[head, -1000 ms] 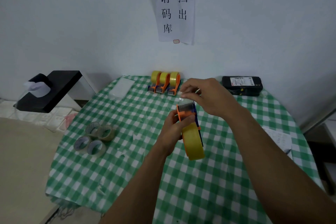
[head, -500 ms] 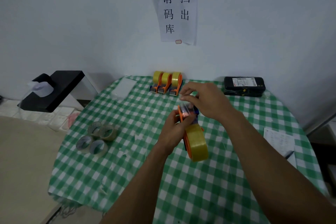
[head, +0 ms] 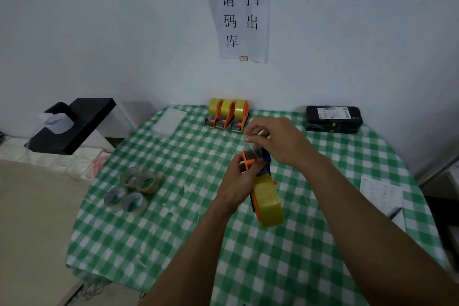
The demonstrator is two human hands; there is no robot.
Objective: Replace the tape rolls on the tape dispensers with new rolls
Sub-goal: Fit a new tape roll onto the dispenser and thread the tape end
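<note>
Tape dispenser (head: 255, 164), orange plastic with a glossy yellow cylindrical roll (head: 269, 202), is gripped by the left hand (head: 237, 182); the right hand (head: 279, 143) pinches its clear strip (head: 252, 141).

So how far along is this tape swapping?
Three dispensers at the back already carry full yellow rolls, and four nearly spent rolls lie aside. A fourth dispenser, new roll mounted, is gripped by the left hand while the right hand pinches the tape end at its front. Only that threading looks left.
</note>
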